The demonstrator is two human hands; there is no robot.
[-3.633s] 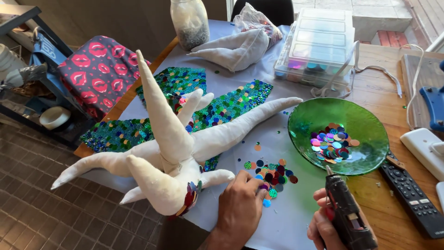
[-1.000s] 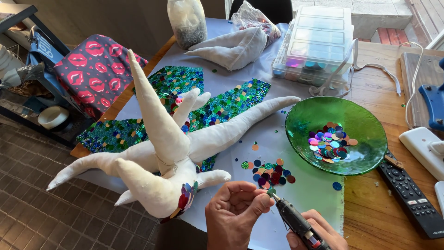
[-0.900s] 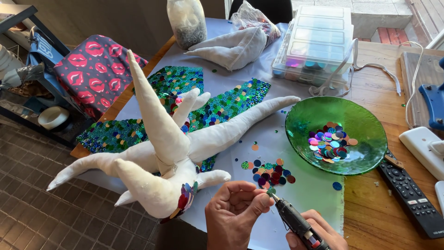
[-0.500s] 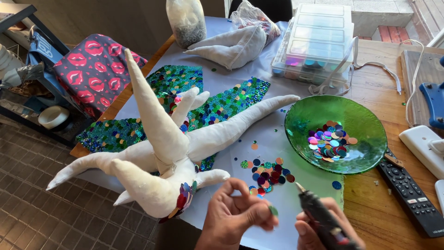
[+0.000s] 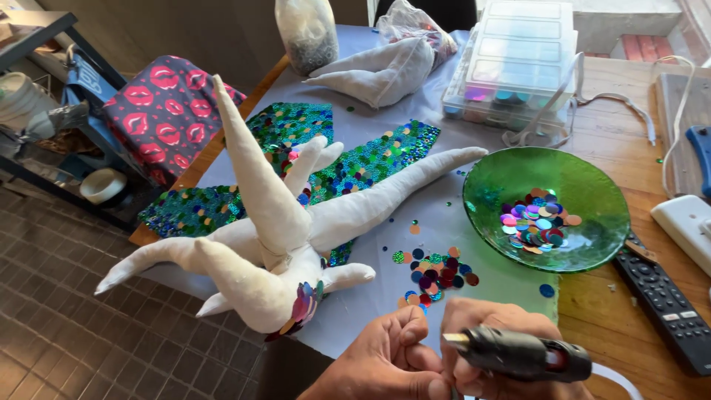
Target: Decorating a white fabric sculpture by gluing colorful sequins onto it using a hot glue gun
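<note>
Gluing looks like the step in hand: the right hand (image 5: 496, 348) grips a black glue gun (image 5: 518, 355), its nozzle at the left hand (image 5: 389, 363), whose fingertips are pinched shut, seemingly on a sequin too small to see. Next likely calls for pressing it onto the white stuffed figure (image 5: 274, 244).

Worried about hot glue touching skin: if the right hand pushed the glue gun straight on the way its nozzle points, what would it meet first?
Most likely the left hand: the glue gun in the right hand points left, its nozzle tip right beside those pinched fingers, though depth is unclear.

White plush (image 5: 274, 244); green bowl (image 5: 511, 178); black glue gun (image 5: 518, 354).
</note>
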